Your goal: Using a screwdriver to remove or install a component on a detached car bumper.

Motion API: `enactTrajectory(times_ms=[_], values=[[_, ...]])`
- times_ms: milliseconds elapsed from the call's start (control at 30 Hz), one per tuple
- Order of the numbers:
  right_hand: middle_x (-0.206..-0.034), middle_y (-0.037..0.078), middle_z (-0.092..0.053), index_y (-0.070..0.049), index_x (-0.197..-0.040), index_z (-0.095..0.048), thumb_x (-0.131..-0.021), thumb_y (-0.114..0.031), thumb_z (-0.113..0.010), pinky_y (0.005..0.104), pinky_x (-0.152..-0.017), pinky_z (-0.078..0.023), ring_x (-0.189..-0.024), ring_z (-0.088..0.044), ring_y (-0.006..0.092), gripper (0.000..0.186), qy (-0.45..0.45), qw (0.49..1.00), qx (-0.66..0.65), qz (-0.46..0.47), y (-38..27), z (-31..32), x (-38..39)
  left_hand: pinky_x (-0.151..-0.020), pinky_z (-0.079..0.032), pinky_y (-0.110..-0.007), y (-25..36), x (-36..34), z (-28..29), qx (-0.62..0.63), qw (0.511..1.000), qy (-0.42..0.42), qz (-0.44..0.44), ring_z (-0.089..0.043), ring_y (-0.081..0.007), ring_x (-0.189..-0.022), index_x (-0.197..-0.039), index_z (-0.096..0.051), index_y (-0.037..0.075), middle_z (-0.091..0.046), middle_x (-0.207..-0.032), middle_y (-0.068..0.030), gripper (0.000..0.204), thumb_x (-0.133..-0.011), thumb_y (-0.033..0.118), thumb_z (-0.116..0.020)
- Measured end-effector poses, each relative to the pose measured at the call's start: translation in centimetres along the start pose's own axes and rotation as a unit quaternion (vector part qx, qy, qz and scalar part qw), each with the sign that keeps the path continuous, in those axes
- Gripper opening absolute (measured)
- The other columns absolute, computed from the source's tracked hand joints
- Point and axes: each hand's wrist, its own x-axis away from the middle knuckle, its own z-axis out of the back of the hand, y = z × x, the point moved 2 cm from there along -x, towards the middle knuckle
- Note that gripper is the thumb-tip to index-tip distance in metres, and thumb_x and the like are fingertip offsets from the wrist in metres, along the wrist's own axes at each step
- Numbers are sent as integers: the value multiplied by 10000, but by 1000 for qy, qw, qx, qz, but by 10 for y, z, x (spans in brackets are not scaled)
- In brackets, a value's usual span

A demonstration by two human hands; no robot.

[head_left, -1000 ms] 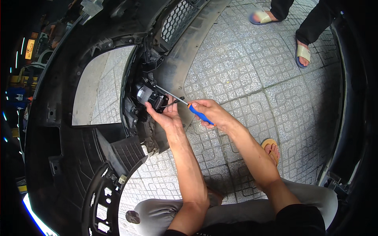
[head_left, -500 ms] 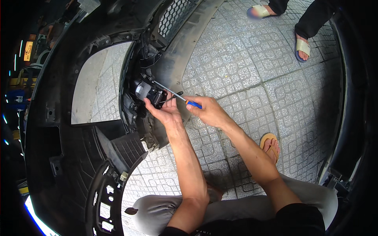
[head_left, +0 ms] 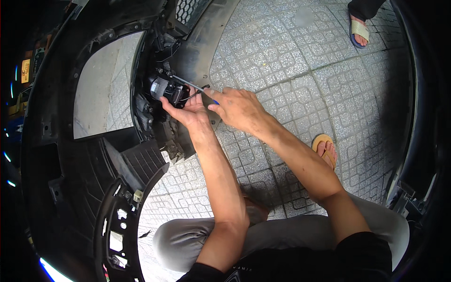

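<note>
My left hand (head_left: 191, 116) cups a black lamp module (head_left: 179, 93) from below, its thumb on the near side and its fingers behind. The module has a silver finned end (head_left: 161, 87) and a thin black cable, and it sits against the inside of a black car bumper (head_left: 80, 162). My right hand (head_left: 240, 109) is closed round the blue handle of a screwdriver (head_left: 189, 83). The shaft points up and left, its tip at the upper edge of the module by the bumper. The tip's exact contact is too small to make out.
The bumper curves along the left, with a large opening and a honeycomb grille (head_left: 189, 10). A black slotted frame (head_left: 110, 235) lies at lower left. Patterned paving tiles (head_left: 282, 61) cover the ground. Another person's sandalled foot (head_left: 359, 35) stands at the upper right.
The view has shifted, so the bumper sits higher and further left. My right hand has turned over the screwdriver handle, back upward, covering most of it. The other person's second foot has left view.
</note>
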Motion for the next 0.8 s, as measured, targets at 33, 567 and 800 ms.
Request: enactTrajectory(times_ms=[33, 567, 800], values=[[-1089, 235, -713, -94, -1440, -559, -1002, -308, -611, 498, -911, -540, -1020, -695, 397, 490, -1, 1000, -5, -8, 10, -4, -3, -1028, -507, -480, -1, 1, -3, 2, 1000, -6, -3, -634, -319, -1101, -1256, -601, 38, -644, -1137, -151, 735, -851, 648, -666], [-765, 17, -570, -85, -1408, -598, -1023, -285, -616, 256, -435, -378, -519, -510, 86, 434, -59, 926, -368, -58, 54, -24, -9, -1089, -483, -516, 2, 7, -2, -12, 1000, -24, 0, -605, -364, -1210, -1286, -581, 10, -624, -1219, -187, 784, -873, 674, -644], [-810, 41, -611, -82, -1300, -645, -984, -242, -654, 253, -492, -421, -613, -536, 86, 354, 31, 975, -220, -8, 50, 48, 34, -1104, -381, -680, 31, 7, 8, -3, 990, -13, 140, -490, -511, -1336, -1462, -463, 20, -471, -1462, -264, 1011, -801, 748, -698]])
